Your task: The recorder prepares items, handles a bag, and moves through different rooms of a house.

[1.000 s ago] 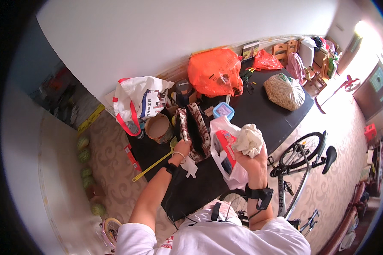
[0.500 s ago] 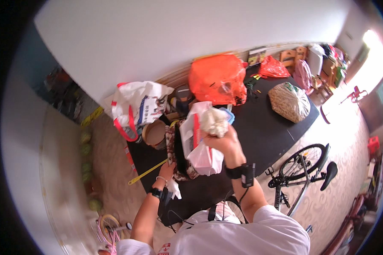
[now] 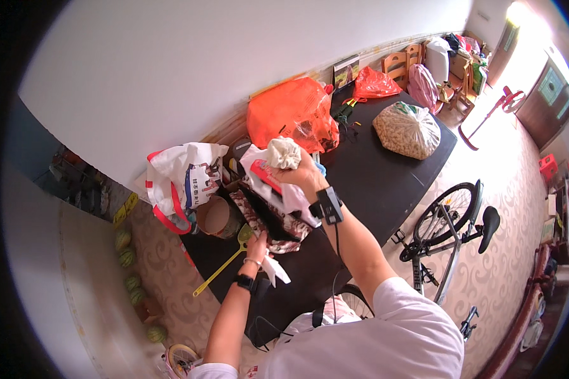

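Note:
A brown-and-white patterned bag [image 3: 291,245] lies on the black table with its dark mouth facing up. My left hand [image 3: 257,246] is closed on its near-left edge, and a white tissue-like piece [image 3: 275,270] hangs beside that wrist. Above the bag's far side, my right hand [image 3: 305,175] is closed round a cream bunched cloth [image 3: 284,153]. A pink-and-white plastic bag [image 3: 295,201] with a red patch hangs under the right hand; whether those fingers also grip it, I cannot tell. A yellow fly swatter [image 3: 220,273] lies left of my left hand.
A round container [image 3: 216,216] and a white tote with red handles [image 3: 186,177] stand at the left. Behind are an orange plastic bag [image 3: 291,114] and a smaller red bag [image 3: 376,83]. A clear bag of peanut-like pieces [image 3: 408,131] sits right. A bicycle [image 3: 449,234] stands beside the table.
My right hand has moved left and farther away with the cream cloth. The pink-and-white bag has shifted back, so more of the patterned bag's mouth shows. The whole view has turned somewhat.

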The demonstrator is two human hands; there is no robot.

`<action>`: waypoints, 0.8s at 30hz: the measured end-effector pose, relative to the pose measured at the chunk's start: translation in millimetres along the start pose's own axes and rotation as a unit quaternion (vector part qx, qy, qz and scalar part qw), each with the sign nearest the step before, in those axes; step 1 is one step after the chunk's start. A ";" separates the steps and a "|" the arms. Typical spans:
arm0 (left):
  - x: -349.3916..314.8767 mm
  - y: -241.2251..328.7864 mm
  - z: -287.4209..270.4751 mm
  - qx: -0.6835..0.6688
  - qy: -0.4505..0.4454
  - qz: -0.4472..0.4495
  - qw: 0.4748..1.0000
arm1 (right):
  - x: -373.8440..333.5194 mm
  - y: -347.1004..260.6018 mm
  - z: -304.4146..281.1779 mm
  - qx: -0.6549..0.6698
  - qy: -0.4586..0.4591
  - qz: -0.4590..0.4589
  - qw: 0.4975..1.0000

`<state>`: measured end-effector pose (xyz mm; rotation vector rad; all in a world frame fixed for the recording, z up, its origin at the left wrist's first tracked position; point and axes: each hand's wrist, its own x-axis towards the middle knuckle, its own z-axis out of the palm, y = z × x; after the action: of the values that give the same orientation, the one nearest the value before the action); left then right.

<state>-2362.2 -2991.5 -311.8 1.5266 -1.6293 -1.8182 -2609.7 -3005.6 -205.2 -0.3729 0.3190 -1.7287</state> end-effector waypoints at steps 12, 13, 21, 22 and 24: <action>19.5 -62.0 21.5 0.050 -0.052 0.098 0.993 | -86.6 -16.8 28.1 0.185 0.146 0.041 0.971; 14.5 -57.7 20.0 0.046 -0.051 0.095 0.993 | -101.6 -22.2 33.4 0.164 0.137 0.037 0.976; -49.7 -34.7 -35.1 -0.023 -0.068 -0.029 0.997 | -179.0 1.2 47.2 0.190 0.148 0.064 0.969; -54.6 -41.2 -45.2 -0.036 -0.049 -0.024 0.998 | -183.3 10.9 53.3 0.191 0.184 0.077 0.961; -72.2 -43.6 -61.0 -0.076 -0.008 -0.007 0.997 | -188.4 37.0 47.1 0.182 0.224 0.135 0.948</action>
<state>-2264.7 -2956.9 -300.4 1.4649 -1.4525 -1.9198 -2524.7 -2827.7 -191.1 0.3269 0.3488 -1.5456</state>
